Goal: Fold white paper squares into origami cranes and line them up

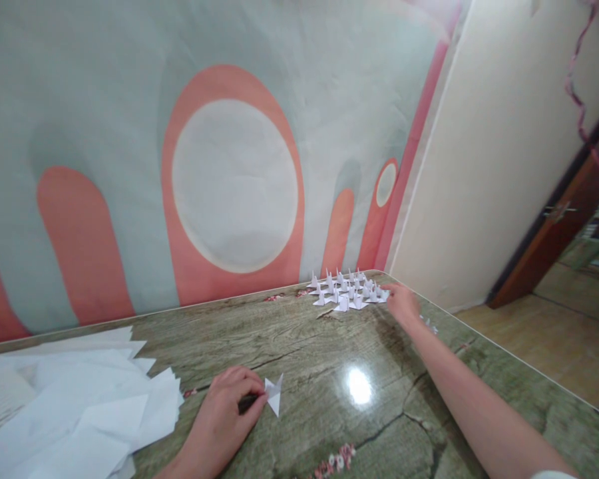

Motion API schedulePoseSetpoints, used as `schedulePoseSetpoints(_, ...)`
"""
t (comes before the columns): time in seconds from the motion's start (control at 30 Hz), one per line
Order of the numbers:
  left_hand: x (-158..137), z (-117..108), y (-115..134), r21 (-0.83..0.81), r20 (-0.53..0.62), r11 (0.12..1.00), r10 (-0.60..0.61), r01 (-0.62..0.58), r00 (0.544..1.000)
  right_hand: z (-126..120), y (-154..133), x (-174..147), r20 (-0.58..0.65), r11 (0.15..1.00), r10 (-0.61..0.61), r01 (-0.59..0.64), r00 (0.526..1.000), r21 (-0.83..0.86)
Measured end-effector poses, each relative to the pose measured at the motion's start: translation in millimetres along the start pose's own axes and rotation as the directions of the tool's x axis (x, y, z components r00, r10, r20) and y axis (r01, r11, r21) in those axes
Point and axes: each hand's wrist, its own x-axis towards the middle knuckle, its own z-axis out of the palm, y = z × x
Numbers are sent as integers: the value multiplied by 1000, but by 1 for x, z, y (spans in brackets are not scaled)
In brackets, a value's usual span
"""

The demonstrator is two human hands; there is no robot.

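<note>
Left hand (pixel 223 407) pinches folded paper (pixel 273 397) (white, sharp-pointed).

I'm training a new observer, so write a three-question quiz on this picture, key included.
1. Choose: what does the bare left hand pinch?
A) a green wooden pencil
B) a small, pointed piece of folded white paper
C) a round metal coin

2. True or false: the loose pile of flat white paper sheets lies to the left of that hand.

3. Fill in: the hand nearest the cluster of small, pointed white paper figures is the ____ hand.

Key: 1. B; 2. True; 3. right hand.
</note>
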Motion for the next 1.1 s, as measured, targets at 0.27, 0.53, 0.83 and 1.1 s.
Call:
schedulePoseSetpoints(0.27,1,0,-2,3,1,1000,5,-5,1000,34,-1,-13,107,1000,-28,28,994,7)
schedulePoseSetpoints(0.53,2,1,-3,11,8,1000,5,-5,1000,31,-2,-17,95,999,-28,32,995,-42)
schedulePoseSetpoints(0.83,1,-1,0,6,19,1000,6,-6,1000,17,-9,-30,44,997,27,-23,999,-78)
schedulePoseSetpoints(1.1,2,-1,0,2,8,1000,14,-14,1000,18,-11,-33,73,994,89,-84,993,-76)
